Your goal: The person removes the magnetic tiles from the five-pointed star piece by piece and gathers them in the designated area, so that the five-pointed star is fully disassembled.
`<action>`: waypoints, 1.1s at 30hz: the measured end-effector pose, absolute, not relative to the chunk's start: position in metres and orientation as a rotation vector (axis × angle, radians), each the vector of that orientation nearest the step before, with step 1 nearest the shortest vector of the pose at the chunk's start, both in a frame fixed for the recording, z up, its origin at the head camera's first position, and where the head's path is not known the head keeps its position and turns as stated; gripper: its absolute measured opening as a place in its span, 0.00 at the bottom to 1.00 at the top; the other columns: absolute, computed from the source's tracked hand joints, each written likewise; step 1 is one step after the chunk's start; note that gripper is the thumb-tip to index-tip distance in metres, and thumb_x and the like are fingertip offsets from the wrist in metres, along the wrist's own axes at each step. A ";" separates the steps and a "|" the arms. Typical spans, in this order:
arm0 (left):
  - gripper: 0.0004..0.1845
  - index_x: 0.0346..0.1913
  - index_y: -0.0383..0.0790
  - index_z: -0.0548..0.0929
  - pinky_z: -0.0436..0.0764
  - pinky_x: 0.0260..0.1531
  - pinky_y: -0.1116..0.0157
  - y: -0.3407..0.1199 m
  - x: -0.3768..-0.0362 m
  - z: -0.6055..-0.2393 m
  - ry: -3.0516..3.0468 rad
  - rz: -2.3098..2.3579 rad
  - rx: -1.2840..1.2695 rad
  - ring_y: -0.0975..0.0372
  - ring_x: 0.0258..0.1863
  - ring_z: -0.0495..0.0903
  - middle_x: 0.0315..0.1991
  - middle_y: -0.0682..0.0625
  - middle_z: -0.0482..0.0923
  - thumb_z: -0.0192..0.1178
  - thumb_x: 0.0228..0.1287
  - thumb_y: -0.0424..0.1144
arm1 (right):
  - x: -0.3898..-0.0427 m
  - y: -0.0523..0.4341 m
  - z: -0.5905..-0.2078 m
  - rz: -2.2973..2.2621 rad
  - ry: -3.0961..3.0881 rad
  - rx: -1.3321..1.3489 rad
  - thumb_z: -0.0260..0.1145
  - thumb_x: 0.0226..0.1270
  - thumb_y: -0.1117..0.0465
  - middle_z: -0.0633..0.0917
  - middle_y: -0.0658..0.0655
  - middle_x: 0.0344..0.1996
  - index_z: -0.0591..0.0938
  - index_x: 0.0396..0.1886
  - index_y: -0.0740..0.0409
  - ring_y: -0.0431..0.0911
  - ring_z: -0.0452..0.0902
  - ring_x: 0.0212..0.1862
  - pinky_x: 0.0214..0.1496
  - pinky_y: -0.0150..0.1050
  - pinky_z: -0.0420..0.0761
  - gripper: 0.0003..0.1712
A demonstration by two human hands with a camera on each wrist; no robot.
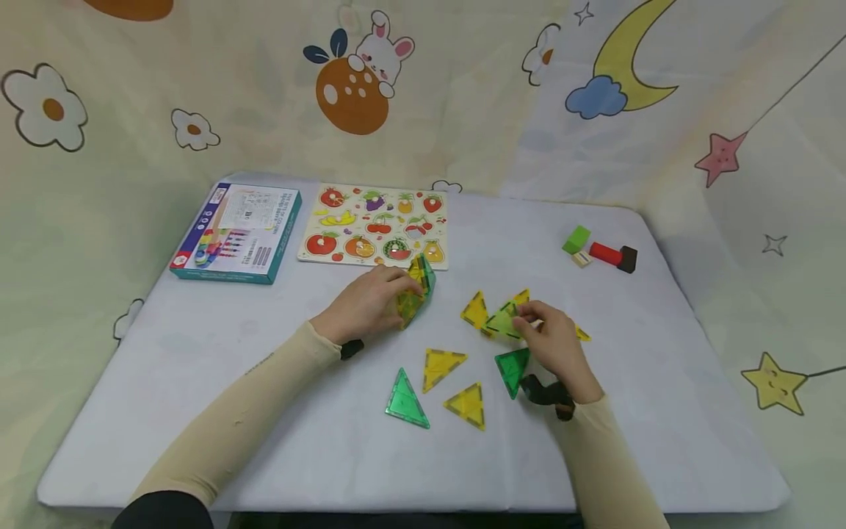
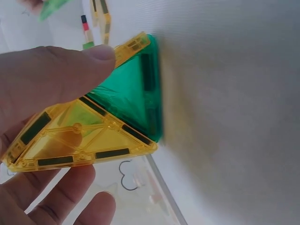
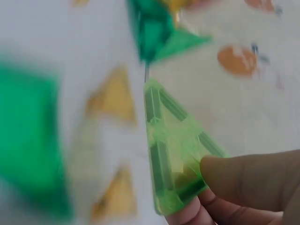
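My left hand (image 1: pixel 370 303) grips a joined cluster of yellow and green triangular magnetic tiles (image 2: pixel 89 136), thumb on one side and fingers beneath. The left wrist view shows dark magnet strips along the tile edges. To the right, my right hand (image 1: pixel 557 344) pinches a light green triangular magnetic tile (image 3: pixel 176 150) by one corner, between thumb and fingers. Beside that hand lie a yellow tile (image 1: pixel 474 311) and a dark green tile (image 1: pixel 510 371). Nearer the front are two yellow tiles, one (image 1: pixel 441 367) above the other (image 1: pixel 468 405), and a green tile (image 1: pixel 406 400).
A boxed set (image 1: pixel 241 231) lies at the table's back left. A fruit picture board (image 1: pixel 375 224) is next to it, just beyond my left hand. Green, red, black and pale blocks (image 1: pixel 604 253) sit at the back right. Another yellow tile (image 1: pixel 582 333) shows behind the right hand.
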State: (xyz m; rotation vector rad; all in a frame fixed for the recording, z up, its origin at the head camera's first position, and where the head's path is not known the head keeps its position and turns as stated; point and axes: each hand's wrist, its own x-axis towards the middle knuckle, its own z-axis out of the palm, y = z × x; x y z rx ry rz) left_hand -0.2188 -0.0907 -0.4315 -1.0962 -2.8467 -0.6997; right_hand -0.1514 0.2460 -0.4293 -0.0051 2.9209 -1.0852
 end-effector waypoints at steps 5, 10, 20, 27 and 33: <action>0.28 0.58 0.55 0.83 0.79 0.67 0.53 -0.093 -0.218 -0.436 -2.802 -0.676 -1.106 0.55 0.61 0.77 0.60 0.52 0.80 0.81 0.54 0.41 | -0.127 0.300 -0.430 -1.057 2.939 0.366 0.59 0.79 0.54 0.85 0.66 0.48 0.81 0.58 0.65 0.48 0.78 0.37 0.34 0.34 0.75 0.20; 0.28 0.58 0.55 0.83 0.79 0.67 0.52 -0.095 -0.218 -0.438 -2.772 -0.698 -1.111 0.54 0.62 0.76 0.60 0.52 0.80 0.81 0.53 0.42 | -0.105 0.346 -0.435 -1.077 2.938 0.667 0.57 0.79 0.52 0.85 0.60 0.40 0.80 0.60 0.66 0.38 0.75 0.21 0.21 0.36 0.72 0.23; 0.29 0.58 0.54 0.82 0.78 0.68 0.52 -0.096 -0.219 -0.442 -2.722 -0.743 -1.130 0.54 0.62 0.77 0.59 0.52 0.80 0.82 0.52 0.42 | -0.091 0.400 -0.444 -0.789 2.871 0.945 0.52 0.71 0.51 0.83 0.74 0.52 0.77 0.61 0.69 0.61 0.81 0.43 0.30 0.40 0.72 0.29; 0.29 0.58 0.52 0.82 0.80 0.65 0.54 -0.095 -0.219 -0.438 -2.707 -0.743 -1.127 0.56 0.59 0.77 0.59 0.53 0.79 0.82 0.52 0.43 | -0.096 0.393 -0.449 -0.761 2.866 1.034 0.53 0.69 0.51 0.80 0.71 0.50 0.78 0.59 0.64 0.62 0.77 0.45 0.26 0.47 0.72 0.27; 0.28 0.65 0.49 0.76 0.79 0.66 0.52 -0.105 -0.219 -0.427 -2.760 -0.905 -0.971 0.55 0.63 0.75 0.65 0.50 0.77 0.70 0.67 0.52 | -0.117 0.336 -0.438 -0.824 3.037 0.921 0.57 0.70 0.54 0.80 0.65 0.47 0.82 0.56 0.62 0.58 0.75 0.43 0.26 0.42 0.69 0.22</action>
